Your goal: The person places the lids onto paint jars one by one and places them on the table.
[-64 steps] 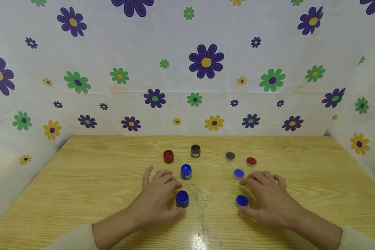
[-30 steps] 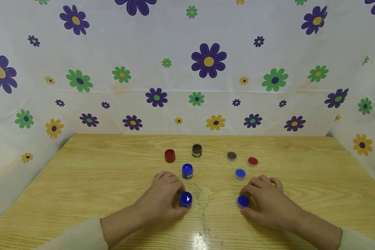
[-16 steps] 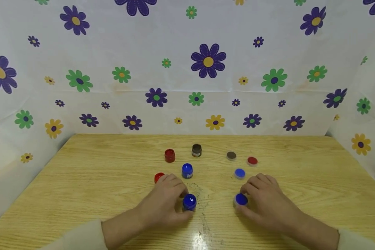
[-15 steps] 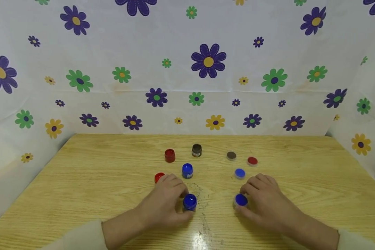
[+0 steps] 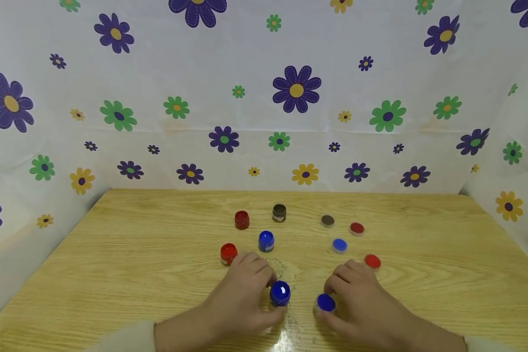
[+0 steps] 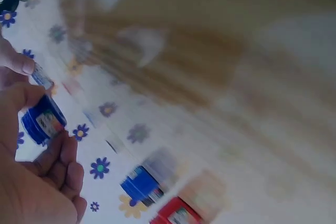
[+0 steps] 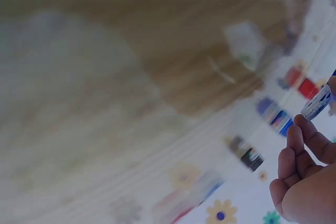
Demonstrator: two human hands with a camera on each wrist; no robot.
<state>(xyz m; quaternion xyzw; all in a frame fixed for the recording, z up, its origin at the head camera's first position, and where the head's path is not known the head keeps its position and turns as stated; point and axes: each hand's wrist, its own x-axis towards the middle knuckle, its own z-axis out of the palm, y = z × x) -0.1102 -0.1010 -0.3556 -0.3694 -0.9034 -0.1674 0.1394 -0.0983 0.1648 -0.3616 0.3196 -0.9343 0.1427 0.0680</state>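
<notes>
A: Your left hand (image 5: 242, 296)?
B: Back up, thumb on the near side, fingers on the far side, pinching the dark blue jar (image 5: 280, 294), mouth up.
A: Your right hand (image 5: 364, 304)?
B: Mirrors it, thumb and curled fingers gripping the dark blue lid (image 5: 325, 303).
A: Where's that?
B: Near part of the table (image 5: 114, 254), jar left of lid, close but apart. Can't tell if either touches wood. The red jar (image 5: 228, 253) stands just past your left knuckles.
</notes>
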